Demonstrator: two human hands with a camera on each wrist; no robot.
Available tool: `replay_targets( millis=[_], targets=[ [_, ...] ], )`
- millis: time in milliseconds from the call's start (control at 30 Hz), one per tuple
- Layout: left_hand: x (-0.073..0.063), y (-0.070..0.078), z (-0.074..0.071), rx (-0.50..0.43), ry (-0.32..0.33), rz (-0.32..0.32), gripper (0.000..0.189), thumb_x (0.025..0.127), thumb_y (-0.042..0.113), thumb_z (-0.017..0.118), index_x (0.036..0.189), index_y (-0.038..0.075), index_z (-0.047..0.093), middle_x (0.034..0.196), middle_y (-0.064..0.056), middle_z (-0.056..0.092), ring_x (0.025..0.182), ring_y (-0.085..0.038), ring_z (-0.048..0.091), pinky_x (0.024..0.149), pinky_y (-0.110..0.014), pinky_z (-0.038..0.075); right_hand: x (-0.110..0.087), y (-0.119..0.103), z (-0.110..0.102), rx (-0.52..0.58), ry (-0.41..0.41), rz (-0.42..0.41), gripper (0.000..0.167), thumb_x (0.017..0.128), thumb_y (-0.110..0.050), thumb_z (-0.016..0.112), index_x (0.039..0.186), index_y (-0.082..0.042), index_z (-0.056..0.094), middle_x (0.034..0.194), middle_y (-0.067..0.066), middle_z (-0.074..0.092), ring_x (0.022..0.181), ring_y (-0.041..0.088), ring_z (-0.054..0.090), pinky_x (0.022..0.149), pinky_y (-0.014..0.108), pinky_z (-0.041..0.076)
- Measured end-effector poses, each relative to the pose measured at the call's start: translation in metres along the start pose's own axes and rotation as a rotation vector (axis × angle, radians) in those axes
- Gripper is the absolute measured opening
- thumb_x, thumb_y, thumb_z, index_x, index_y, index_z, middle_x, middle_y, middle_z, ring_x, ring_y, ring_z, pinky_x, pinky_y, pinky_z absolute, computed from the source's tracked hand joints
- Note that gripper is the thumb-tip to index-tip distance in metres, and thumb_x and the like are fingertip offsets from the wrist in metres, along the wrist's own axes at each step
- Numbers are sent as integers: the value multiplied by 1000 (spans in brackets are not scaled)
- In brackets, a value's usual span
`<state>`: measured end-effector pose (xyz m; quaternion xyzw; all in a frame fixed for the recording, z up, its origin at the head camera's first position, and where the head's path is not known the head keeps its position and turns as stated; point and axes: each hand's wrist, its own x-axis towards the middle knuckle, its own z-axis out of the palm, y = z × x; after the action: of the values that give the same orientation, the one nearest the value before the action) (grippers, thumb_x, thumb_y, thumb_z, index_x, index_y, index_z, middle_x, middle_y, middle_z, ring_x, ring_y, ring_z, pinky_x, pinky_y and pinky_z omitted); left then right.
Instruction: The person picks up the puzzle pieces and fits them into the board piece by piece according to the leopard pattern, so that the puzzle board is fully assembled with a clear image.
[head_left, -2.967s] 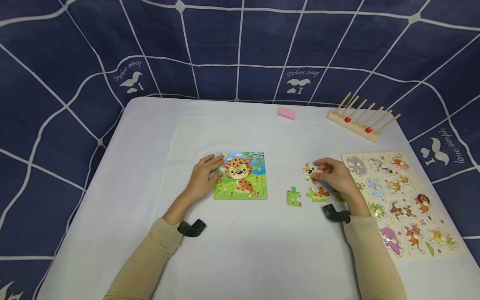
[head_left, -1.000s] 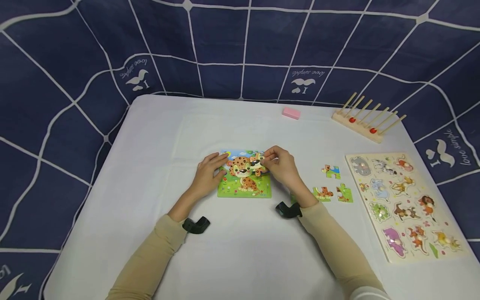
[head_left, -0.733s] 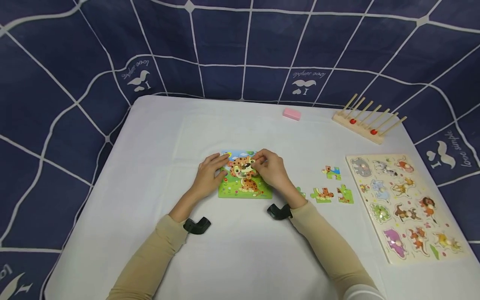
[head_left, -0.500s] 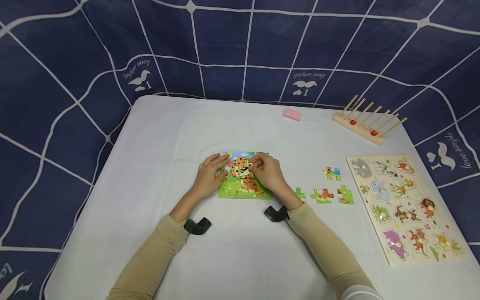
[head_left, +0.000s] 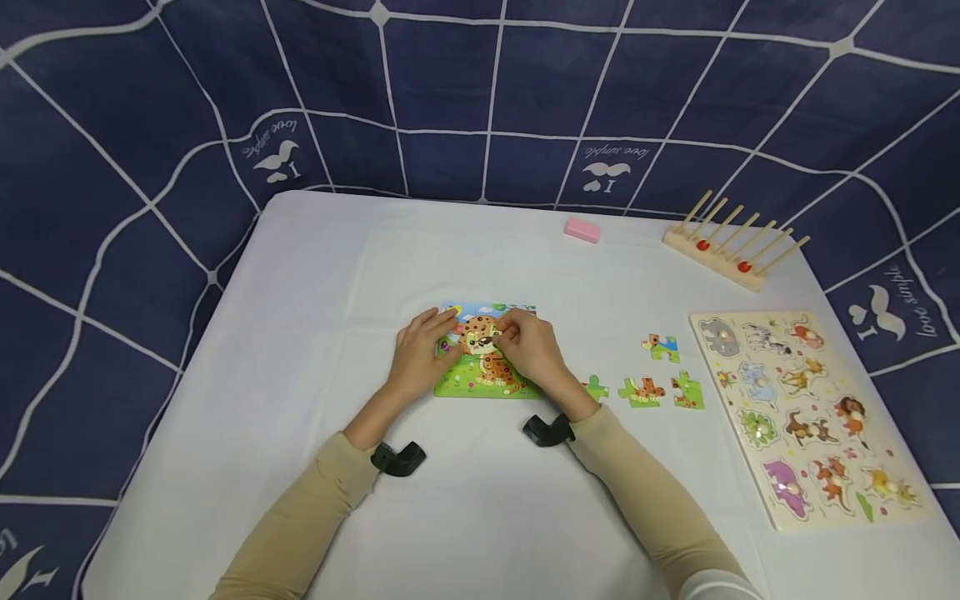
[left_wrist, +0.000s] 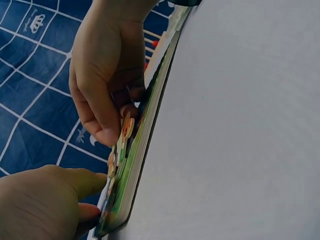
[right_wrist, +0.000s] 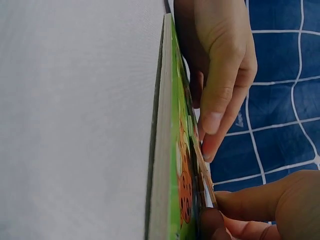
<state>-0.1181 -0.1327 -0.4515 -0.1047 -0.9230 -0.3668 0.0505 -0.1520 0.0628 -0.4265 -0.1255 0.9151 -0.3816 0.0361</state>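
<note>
A square puzzle board with a spotted leopard cub picture lies at the middle of the table. My right hand pinches a puzzle piece bearing part of the cub's face, over the board's centre. In the right wrist view this piece is tilted, with one edge raised off the picture. My left hand rests at the board's left side, fingers and thumb extended onto it. The left wrist view has the held piece between fingertips of the right hand; its underside is hidden.
Several loose puzzle pieces lie right of the board. Farther right is an animal knob puzzle. A wooden peg rack with red beads stands at the back right, and a pink block lies near the back edge.
My right hand has brought the face piece from the loose pieces on the right leftward over the board, and lowered it there. My left thumb has shifted a little farther onto the board.
</note>
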Motion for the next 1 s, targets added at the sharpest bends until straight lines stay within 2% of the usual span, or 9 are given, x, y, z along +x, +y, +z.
replay_targets(
  millis=[333, 667, 1000],
  targets=[
    [-2, 5, 6, 68, 28, -18, 63, 86, 38, 72, 135, 2, 56, 149, -9, 49, 142, -33, 35, 112, -57, 25, 0, 2, 1, -12, -3, -16, 10, 86, -10, 71, 93, -4, 68, 78, 8, 66, 65, 16, 59, 62, 26, 45],
    [-2, 7, 9, 88, 39, -23, 65, 85, 39, 73, 136, 4, 56, 149, -8, 49, 143, -32, 35, 113, -56, 25, 0, 2, 1, -35, 10, -40, 6, 83, -8, 73, 84, -6, 68, 76, 6, 63, 66, 16, 57, 64, 27, 43],
    [-1, 7, 9, 90, 42, -27, 65, 84, 39, 74, 135, 4, 57, 148, -8, 49, 143, -32, 35, 113, -56, 25, 0, 2, 2, -42, 7, -34, 7, 84, -9, 73, 85, -6, 67, 78, 6, 64, 66, 16, 57, 61, 26, 42]
  ],
)
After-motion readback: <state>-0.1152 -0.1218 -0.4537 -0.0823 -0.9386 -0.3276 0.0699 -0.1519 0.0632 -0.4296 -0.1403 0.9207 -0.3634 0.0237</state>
